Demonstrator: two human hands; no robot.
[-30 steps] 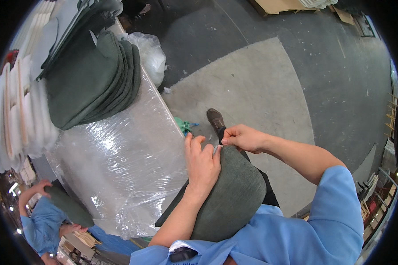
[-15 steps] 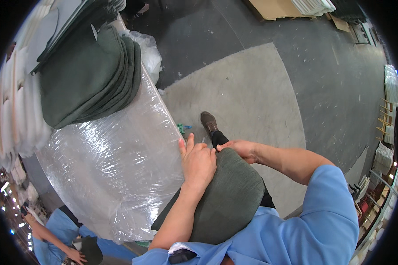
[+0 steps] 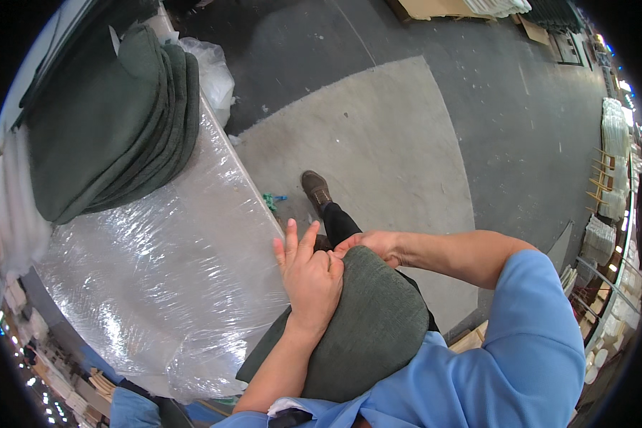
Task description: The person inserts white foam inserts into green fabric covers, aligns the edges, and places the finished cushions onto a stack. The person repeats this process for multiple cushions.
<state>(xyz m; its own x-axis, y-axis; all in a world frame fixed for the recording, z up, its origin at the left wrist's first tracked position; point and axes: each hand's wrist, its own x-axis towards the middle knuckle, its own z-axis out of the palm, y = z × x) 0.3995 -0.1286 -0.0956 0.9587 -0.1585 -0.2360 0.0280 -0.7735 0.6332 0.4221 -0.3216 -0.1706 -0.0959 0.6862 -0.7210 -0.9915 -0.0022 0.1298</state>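
Note:
A dark green fabric cushion (image 3: 367, 321) with a rounded end rests against my body, beside the wrapped table's corner. My left hand (image 3: 312, 282) lies along its left edge; a few of its fingers stretch away from the fabric, while the others bend in at the cushion's far tip. At that same tip my right hand (image 3: 372, 246) is closed, pinching the edge close to the left fingertips. Exactly what the fingertips grip is too small to make out. Part of the cushion is hidden under my left forearm.
On the table (image 3: 171, 235), covered in shiny clear film, sits a stack of similar dark green cushions (image 3: 114, 128). A clear plastic bag (image 3: 210, 75) hangs by its far edge. Small green and blue scraps (image 3: 272, 202) show beside the table. Cardboard (image 3: 442, 8) lies at the far side.
The view has shifted, so table and stack appear further left. My left fingers have spread further apart, while both hands stay at the cushion's tip. The co-worker's hand at lower left is out of view.

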